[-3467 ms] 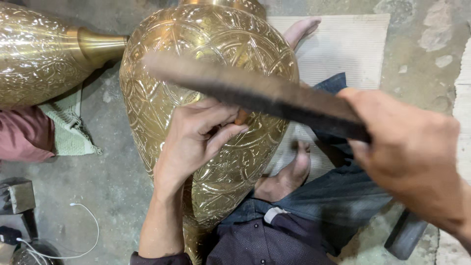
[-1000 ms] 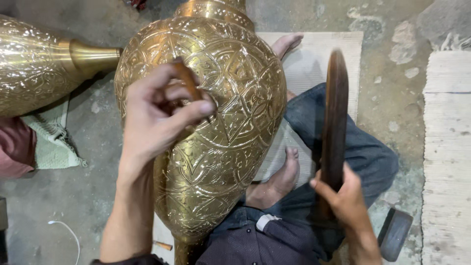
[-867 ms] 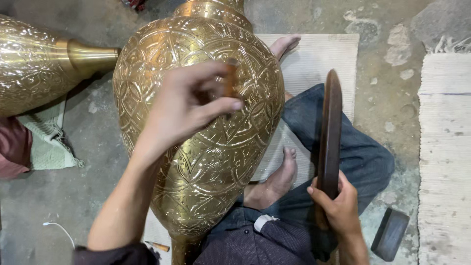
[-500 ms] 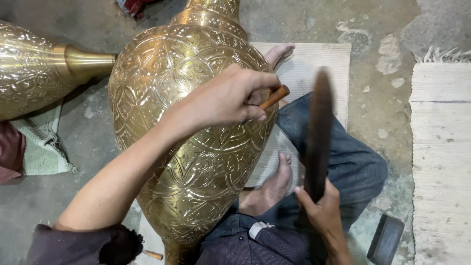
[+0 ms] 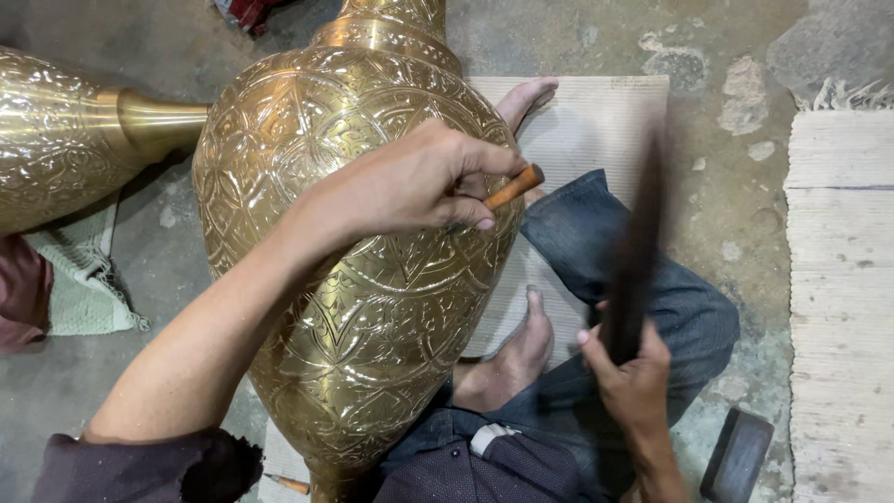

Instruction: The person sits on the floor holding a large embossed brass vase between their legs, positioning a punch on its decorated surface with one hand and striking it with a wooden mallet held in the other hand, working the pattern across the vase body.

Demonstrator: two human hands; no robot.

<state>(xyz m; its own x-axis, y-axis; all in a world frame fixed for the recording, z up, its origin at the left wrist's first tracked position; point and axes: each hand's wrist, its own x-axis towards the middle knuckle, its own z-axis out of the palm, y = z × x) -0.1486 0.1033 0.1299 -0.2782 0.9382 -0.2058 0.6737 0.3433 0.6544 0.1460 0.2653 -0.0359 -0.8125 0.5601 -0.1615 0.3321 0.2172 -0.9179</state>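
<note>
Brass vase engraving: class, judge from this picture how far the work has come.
Done: relief pattern covers the visible face of the brass vase. In hand: the left hand sets a wooden-handled punch against its right flank; the right hand raises a dark striking bar. Left: hidden sides cannot be judged.

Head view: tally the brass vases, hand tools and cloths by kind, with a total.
Brass vases: 2, the big vase and the side vase
Hand tools: 2, punch in left hand, dark bar in right hand
Cloths: 1, pale cloth
Total: 5
</note>
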